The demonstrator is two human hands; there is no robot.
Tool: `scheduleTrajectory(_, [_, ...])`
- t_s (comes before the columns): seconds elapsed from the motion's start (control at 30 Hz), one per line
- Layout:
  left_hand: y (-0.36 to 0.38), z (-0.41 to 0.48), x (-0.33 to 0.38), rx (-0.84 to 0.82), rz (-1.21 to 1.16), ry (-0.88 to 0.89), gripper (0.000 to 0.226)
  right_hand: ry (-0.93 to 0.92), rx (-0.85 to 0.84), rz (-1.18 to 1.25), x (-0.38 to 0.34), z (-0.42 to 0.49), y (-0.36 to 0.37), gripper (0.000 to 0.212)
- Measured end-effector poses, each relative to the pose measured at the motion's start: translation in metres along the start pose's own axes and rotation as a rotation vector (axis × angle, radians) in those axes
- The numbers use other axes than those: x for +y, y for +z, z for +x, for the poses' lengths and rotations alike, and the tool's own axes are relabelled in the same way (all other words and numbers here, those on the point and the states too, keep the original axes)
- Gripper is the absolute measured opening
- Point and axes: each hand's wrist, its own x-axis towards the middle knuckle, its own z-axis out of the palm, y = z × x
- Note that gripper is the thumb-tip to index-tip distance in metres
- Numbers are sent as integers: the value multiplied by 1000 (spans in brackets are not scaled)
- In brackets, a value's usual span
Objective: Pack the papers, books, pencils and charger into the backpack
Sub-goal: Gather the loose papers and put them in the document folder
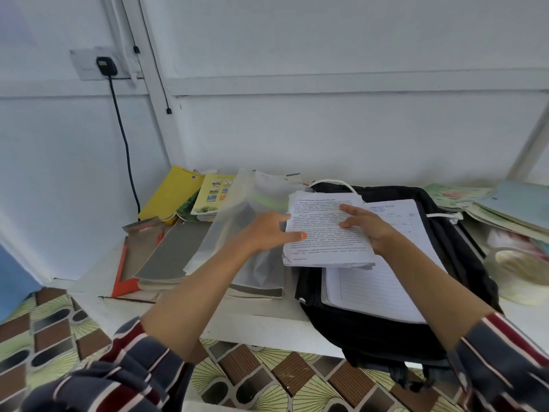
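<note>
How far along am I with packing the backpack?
Done: a lined notebook lies in the open backpack. In hand: left hand and right hand hold the printed papers above it. Left: the yellow books on the table, the plugged-in charger; pencils I cannot make out.

One backpack [371,334], one charger [104,66] — one paper stack [323,236]

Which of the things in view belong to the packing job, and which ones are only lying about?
For the job: stack of printed white papers, held by the left hand and the right hand; black fabric backpack; white lined notebook; yellow books; black plugged-in charger.
Lying about, it seems: pale roll of adhesive tape; translucent plastic sleeve.
</note>
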Motion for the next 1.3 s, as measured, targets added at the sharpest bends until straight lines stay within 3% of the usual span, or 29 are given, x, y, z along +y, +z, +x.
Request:
scheduleTrajectory(0.17, [2, 1, 8, 15, 113, -45, 74, -99, 48, -3, 5, 3, 32, 54])
scheduleTrajectory(0.3, [1, 3, 10, 22, 159, -35, 70, -156, 8, -208, 12, 4, 57, 66])
scheduleTrajectory(0.43, [-1, 4, 8, 16, 135, -6, 62, -120, 170, -361, 15, 10, 58, 80])
scheduleTrajectory(0.63, [2, 9, 10, 25, 156, 3, 62, -109, 180, -406, 9, 0, 51, 42])
scheduleTrajectory(0.83, [-3, 13, 3, -92, 158, -16, 63, -126, 34, -325, 16, -2, 68, 28])
scheduleTrajectory(0.93, [-26, 9, -22, 124, -25, -74, 55, -106, 10, -450, 18, -5, 61, 26])
scheduleTrajectory(1.0, [-44, 9, -51, 357, -6, -220, 54, -86, -3, -421, 16, -6, 55, 26])
scheduleTrajectory(1.03, [-51, 8, -65, 397, 8, -313, 56, -79, 7, -399, 16, -7, 55, 25])
scheduleTrajectory(1.1, [-55, 8, -86, 357, -70, -419, 53, -75, 54, -370, 17, -9, 58, 20])
scheduleTrajectory(1.2, [-55, 3, -91, 367, -239, -383, 47, -87, 85, -330, 20, -10, 66, 17])
scheduleTrajectory(1.3, [-57, 1, -89, 428, -430, -405, 61, -114, 80, -305, 20, -10, 73, 21])
